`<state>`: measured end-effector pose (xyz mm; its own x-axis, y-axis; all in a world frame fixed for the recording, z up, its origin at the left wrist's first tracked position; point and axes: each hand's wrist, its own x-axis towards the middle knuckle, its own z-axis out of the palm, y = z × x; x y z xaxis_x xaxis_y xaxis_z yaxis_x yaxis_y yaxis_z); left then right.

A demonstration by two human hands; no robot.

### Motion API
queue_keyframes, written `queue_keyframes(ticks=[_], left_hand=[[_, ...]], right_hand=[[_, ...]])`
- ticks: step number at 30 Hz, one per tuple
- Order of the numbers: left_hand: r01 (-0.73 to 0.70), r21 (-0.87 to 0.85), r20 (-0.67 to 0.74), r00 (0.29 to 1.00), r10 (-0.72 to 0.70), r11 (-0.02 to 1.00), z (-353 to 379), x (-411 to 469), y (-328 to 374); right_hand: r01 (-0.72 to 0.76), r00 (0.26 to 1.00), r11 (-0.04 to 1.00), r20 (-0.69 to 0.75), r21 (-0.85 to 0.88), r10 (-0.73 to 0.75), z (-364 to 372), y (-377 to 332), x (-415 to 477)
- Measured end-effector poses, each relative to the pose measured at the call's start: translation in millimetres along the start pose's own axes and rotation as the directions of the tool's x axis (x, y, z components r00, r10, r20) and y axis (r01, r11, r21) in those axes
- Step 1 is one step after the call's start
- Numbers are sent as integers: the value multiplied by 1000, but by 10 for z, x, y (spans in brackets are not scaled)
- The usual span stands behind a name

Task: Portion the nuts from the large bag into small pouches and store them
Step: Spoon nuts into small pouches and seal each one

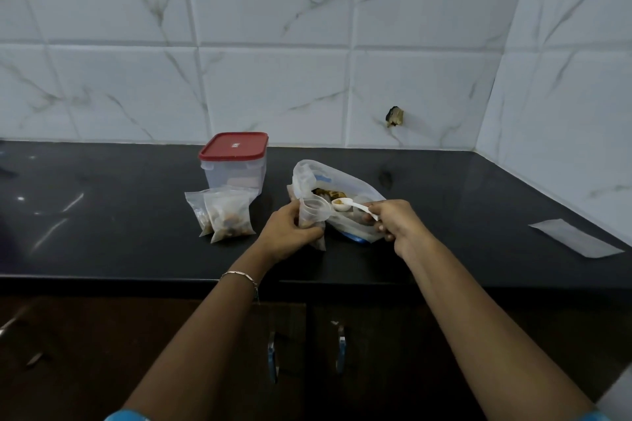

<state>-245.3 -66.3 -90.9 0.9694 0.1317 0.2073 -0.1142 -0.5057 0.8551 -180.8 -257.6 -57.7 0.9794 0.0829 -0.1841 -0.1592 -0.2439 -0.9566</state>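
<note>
I see the small pouch (311,217) standing upright on the black counter (102,215), mouth spread open, touching the front of the large bag (345,181), which lies open with nuts showing inside. My left hand (289,232) comes in from below, forearm straight. Its fingers are curled round the pouch's left side and the thumb lies across the front. My right hand (393,220) pinches the handle of a white plastic spoon (354,205) between thumb and fingertips. The loaded spoon bowl sits just beside the pouch mouth. To the left, two filled pouches (227,215) lean in front of a red-lidded clear container (236,164). A flat translucent strip (576,237) lies far right.
</note>
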Motion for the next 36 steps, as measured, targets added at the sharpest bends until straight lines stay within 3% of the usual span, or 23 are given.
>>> queue_keyframes(ticks=[9,15,17,20,23,26,30,33,36], left_hand=[[-10,-15,-20,1000,10,1000,19,-43,6],[-3,-30,-16,1000,3,1000,23,-64,31],[-2,-22,-23,1000,1,1000,30,-57,21],[8,-33,-41,999,-10,999,38,-45,3],[5,-58,-58,998,-8,998,40,-50,2],[3,-78,-58,998,-7,997,42,-45,-4],[0,-106,-51,999,-5,994,37,-50,17],[1,-136,-51,999,-8,991,32,-74,39],[1,-141,-61,998,-10,990,33,-87,60]], right_hand=[[70,989,989,118,129,-86,-41,-146,-197],[330,936,942,151,-57,-318,36,-313,-465],[484,875,809,153,-333,-460,64,-297,-480],[567,749,483,174,-668,-639,108,-265,-520],[622,579,254,217,-740,-786,135,-224,-530],[595,377,-42,325,-803,-868,133,-166,-491],[521,196,-227,374,-823,-907,113,-90,-425],[521,158,-228,356,-822,-921,101,-71,-431],[590,282,-14,223,-807,-933,134,-66,-440]])
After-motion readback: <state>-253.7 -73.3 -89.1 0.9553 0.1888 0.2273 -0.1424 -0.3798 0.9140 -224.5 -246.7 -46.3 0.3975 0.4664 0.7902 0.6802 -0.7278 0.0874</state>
